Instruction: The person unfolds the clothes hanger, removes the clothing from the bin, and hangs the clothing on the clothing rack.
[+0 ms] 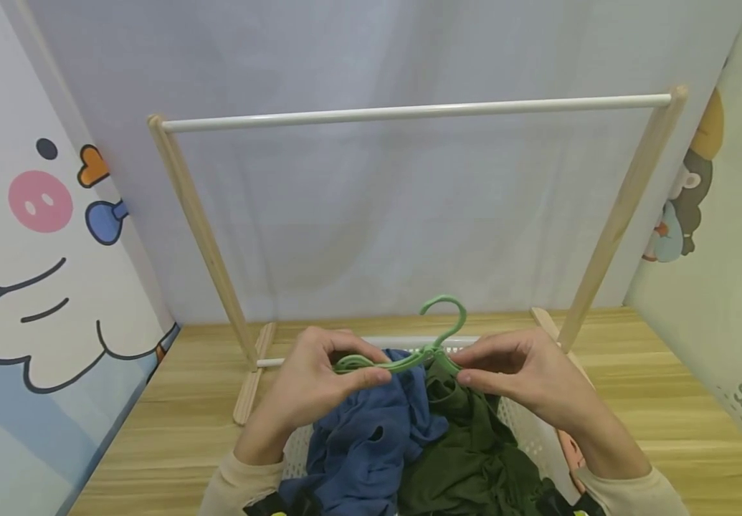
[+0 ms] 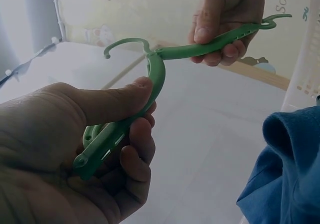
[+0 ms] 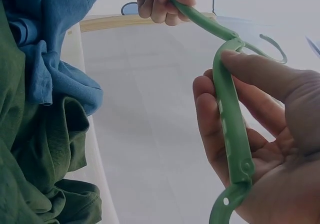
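The left hand (image 1: 328, 373) is pinching one arm of a green hanger (image 1: 431, 352), thumb lying along the top, fingers curling underneath, narrowed right down to the plastic. Over on the other side, the right hand (image 1: 525, 369) is matching that grip, its thumb pressing near the middle joint and its fingers bending behind the second arm. So the hanger is sitting between the two hands, showing well below the top bar of the clothes rack (image 1: 422, 112). Its hook (image 1: 461, 315) is standing up, the tip curling over to the left, and the left wrist view is showing the two arms meeting at an angle, with the left end piece lying doubled back. Below the hands, a blue garment (image 1: 371, 444) is lying crumpled, and a dark green garment (image 1: 474, 466) is bunching up against it, both filling a white basket (image 1: 525, 426). The rack is standing on a wooden table (image 1: 170, 401), and a cartoon pig (image 1: 40, 201) is looking on from the left wall.
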`<state>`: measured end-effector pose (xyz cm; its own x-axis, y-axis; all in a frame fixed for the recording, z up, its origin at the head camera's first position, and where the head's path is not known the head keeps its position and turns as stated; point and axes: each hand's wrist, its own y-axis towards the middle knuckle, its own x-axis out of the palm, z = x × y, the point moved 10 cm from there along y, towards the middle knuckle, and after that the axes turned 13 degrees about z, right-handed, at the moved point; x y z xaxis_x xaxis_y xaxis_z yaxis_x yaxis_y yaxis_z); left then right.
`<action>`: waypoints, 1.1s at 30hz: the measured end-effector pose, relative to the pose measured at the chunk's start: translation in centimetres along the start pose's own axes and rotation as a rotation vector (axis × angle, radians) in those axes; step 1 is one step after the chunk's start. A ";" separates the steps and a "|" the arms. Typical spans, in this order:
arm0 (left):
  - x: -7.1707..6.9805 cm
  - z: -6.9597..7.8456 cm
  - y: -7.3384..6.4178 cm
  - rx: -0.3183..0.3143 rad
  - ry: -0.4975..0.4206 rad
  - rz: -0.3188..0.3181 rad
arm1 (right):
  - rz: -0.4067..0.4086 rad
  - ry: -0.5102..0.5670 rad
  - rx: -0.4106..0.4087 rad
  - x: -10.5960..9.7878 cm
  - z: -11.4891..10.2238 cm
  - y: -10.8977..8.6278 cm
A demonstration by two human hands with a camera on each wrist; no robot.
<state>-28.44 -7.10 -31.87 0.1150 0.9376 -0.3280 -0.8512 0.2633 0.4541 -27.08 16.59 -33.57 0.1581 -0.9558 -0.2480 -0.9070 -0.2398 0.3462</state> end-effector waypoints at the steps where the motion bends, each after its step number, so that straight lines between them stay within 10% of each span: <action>1: 0.1 0.0 0.0 0.002 0.001 -0.001 | -0.001 0.000 -0.001 0.0 0.0 0.0; 19: -0.2 0.1 -0.3 0.013 0.042 -0.038 | 0.006 -0.025 0.026 -0.2 0.0 -0.2; 33: -1.0 0.4 0.0 0.063 0.250 0.036 | 0.006 -0.098 0.022 0.0 -0.2 -0.1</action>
<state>-28.36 -7.99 -31.22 -0.0512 0.8635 -0.5018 -0.8180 0.2520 0.5171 -26.92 16.59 -33.43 0.1148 -0.9355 -0.3342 -0.9161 -0.2298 0.3286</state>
